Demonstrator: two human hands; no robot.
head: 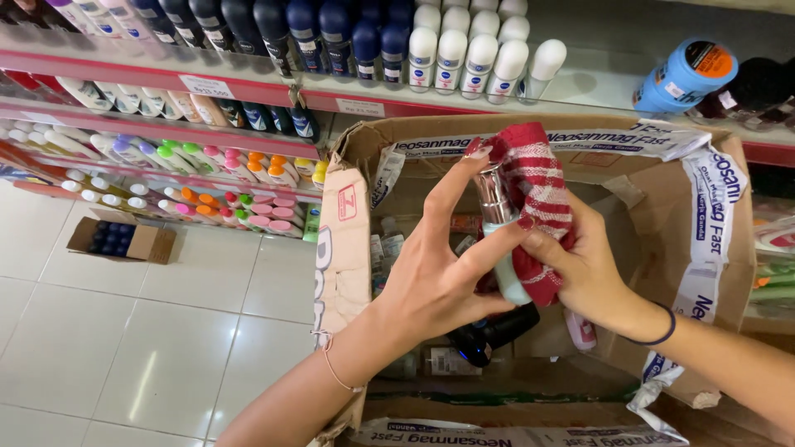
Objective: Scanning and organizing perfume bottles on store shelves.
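Both forearms are stretched forward and the hands are brought together. The left hand (431, 277) is raised palm-inward, its index finger extended upward and its thumb pressed across toward the right fingers. The right hand (584, 265) is curled closed, its fingertips met by the left thumb.

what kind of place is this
Most likely a shop aisle for toiletries: shelves packed with rows of roll-on bottles, price tags on the shelf edges, and an open cardboard stock box.
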